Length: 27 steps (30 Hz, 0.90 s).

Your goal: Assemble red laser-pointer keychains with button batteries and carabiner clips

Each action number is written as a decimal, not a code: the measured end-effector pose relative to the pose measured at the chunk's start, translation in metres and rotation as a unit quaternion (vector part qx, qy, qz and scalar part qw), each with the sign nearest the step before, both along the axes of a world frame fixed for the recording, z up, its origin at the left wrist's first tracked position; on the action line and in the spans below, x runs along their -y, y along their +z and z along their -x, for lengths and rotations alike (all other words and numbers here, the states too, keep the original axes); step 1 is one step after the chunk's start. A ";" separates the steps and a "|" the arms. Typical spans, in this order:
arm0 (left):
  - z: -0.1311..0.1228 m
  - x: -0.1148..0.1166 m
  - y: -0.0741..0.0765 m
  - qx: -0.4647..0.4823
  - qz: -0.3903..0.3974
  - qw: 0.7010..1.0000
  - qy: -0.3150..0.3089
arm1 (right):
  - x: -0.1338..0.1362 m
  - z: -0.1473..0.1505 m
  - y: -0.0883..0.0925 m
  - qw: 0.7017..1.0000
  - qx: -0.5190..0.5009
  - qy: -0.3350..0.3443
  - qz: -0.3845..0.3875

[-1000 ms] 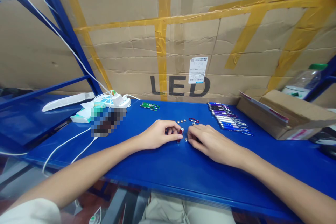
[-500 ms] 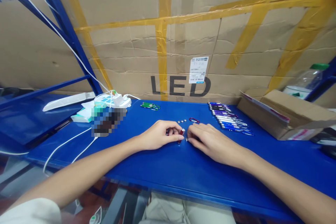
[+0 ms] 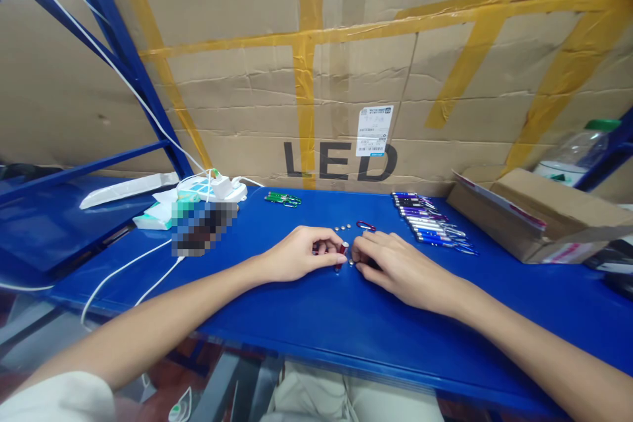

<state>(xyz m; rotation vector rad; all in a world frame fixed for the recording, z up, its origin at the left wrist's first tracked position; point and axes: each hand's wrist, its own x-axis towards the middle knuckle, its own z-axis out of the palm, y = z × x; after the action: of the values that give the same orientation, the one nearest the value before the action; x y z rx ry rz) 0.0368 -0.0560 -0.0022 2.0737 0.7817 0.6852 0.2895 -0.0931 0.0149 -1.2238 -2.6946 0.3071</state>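
A short red tube [image 3: 342, 254] is pinched between the thumb and fingers of the left hand [image 3: 295, 254], slightly tilted just above the blue table [image 3: 316, 316], its silvery end turned upward. The fingers of the right hand [image 3: 388, 266] are curled and bunched just beside it; whether anything is gripped between their tips cannot be told. A small silver disc [image 3: 351, 262] is seen close to those fingertips, whether touching them being unclear. Beyond the hands, three more silver discs [image 3: 342, 228] are laid in a short row, near a red carabiner [image 3: 366, 226]. The tube could be twisted or let slip if the pinch is loosened, since only a narrow, smooth barrel is held. The near disc could be flicked away or sent rolling if it is brushed by the right knuckles, being small and unconfined. The row could likewise be scattered by a forward sweep of either hand, and the carabiner could be nudged, as it is lying close beyond the right fingers.
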 end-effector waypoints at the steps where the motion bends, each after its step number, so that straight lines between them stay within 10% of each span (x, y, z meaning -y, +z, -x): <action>1: 0.000 0.000 0.000 -0.001 0.001 1.000 -0.001 | 0.000 0.000 0.000 1.000 -0.001 0.000 0.000; 27: -0.001 0.000 0.001 0.001 -0.005 1.000 -0.010 | 0.000 0.002 -0.004 0.999 -0.047 -0.016 -0.015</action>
<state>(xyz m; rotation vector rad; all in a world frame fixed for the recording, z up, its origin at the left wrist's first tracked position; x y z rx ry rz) 0.0375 -0.0564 -0.0016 2.0871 0.7580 0.6817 0.2876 -0.0935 0.0112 -1.2122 -2.5885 0.3089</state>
